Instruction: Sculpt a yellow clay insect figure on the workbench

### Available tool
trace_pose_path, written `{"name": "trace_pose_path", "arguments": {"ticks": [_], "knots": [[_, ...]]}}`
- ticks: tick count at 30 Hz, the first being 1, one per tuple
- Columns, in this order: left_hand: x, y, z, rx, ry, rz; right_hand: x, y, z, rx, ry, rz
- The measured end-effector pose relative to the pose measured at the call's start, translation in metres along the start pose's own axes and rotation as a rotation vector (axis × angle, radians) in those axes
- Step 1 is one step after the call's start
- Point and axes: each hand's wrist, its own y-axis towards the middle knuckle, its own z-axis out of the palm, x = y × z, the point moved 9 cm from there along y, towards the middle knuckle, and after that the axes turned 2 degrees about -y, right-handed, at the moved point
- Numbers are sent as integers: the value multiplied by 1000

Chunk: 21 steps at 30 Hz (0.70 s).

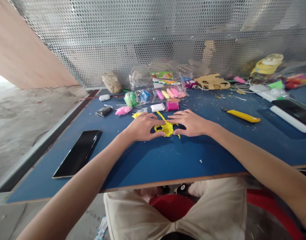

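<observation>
A flat yellow modelling clay piece (168,129) with thin strands sticking out lies on the blue table between my hands. From its left side, my left hand (144,126) grips it, with the thumb and index finger on its edge. My right hand (189,123) holds the opposite side, thumb low and index finger near the top, the other fingers stretched forward. One yellow strand points away from me between the fingertips. Beside my left fingers is a packet of yellow clay (136,115), partly hidden. White (157,107) and magenta clay packets (172,106) sit just beyond.
A black phone (77,154) lies at left, a yellow utility knife (243,116) at right. Farther back are a clear bag of coloured clay (165,85), a stone (111,82) and a beige cut-out piece (212,82). Perforated metal mesh (153,36) borders the table's back.
</observation>
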Motion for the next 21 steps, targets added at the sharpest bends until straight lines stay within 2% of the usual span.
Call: {"name": "trace_pose_path", "arguments": {"ticks": [3, 8, 13, 17, 21], "knots": [[3, -2, 0, -4, -45, 12, 1, 0, -2, -12, -18, -19], [6, -4, -13, -111, -27, 14, -1, 0, -3, -32, -56, -16], [1, -2, -7, -70, 82, 44, 2, 2, 4, 7, -39, -19], [1, -1, -2, -53, 46, 22, 0, 1, 6, 32, 37, -6], [0, -1, -3, -45, 22, 34, 2, 2, 2, -4, 13, -19]]}}
